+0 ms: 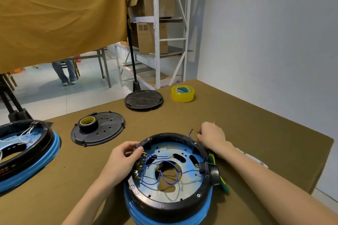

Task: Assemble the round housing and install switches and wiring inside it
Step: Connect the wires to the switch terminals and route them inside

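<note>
The round black housing (182, 204) with a blue lower ring sits on the table in front of me, open at the top. Blue wires (164, 175) with brass terminals loop across its blue-grey metal plate. My left hand (122, 160) grips the housing's left rim, where the switches (140, 162) sit, with its fingers curled over the edge. My right hand (212, 136) lies on the table just beyond the rim's upper right and pinches small brass parts. A loose blue wire (190, 133) sticks up beside that hand.
A second housing (27, 151) with white wires stands at the left. Further back lie a perforated black cover (108, 129) carrying a black tape roll (88, 123), another black lid (143, 99) and a yellow tape roll (182, 93). Yellow-green pliers (219, 177) lie under my right forearm.
</note>
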Action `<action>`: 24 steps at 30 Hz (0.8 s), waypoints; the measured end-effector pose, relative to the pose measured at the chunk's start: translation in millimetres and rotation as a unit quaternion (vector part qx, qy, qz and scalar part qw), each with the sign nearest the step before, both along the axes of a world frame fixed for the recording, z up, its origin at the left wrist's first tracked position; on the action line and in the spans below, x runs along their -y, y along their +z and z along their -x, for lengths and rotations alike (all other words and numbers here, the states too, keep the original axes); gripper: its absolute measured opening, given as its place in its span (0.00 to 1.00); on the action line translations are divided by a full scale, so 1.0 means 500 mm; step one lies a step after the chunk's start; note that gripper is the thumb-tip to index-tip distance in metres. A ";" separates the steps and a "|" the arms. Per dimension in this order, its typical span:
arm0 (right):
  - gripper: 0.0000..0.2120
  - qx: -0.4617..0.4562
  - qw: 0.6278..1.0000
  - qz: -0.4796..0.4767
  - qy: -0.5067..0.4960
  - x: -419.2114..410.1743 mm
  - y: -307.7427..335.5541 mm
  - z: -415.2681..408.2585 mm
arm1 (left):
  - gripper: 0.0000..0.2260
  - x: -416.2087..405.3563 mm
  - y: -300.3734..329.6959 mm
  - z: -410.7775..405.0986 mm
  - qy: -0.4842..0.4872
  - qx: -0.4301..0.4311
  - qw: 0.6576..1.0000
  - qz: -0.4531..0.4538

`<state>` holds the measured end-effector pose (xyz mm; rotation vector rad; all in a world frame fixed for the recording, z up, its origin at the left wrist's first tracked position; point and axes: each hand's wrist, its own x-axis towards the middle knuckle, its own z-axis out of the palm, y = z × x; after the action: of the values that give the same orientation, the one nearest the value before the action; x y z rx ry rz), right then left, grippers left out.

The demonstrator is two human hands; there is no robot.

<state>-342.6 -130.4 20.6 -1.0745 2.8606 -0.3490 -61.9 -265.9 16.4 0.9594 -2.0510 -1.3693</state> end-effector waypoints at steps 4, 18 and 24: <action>0.08 0.034 0.998 0.048 -0.011 -0.002 -0.007 0.018 | 0.05 0.032 0.004 -0.018 0.032 0.003 0.999 0.000; 0.09 0.533 0.750 0.392 0.021 -0.009 0.114 -0.004 | 0.09 0.059 -0.013 -0.030 0.077 -0.025 0.996 -0.043; 0.07 0.578 0.711 0.388 0.096 -0.006 0.145 -0.060 | 0.11 0.059 -0.012 -0.033 0.071 -0.015 0.997 -0.032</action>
<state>-312.5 -127.4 92.9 -0.7082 1.4055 -1.5931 -45.5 -295.2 10.5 1.0823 -1.8885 -1.3721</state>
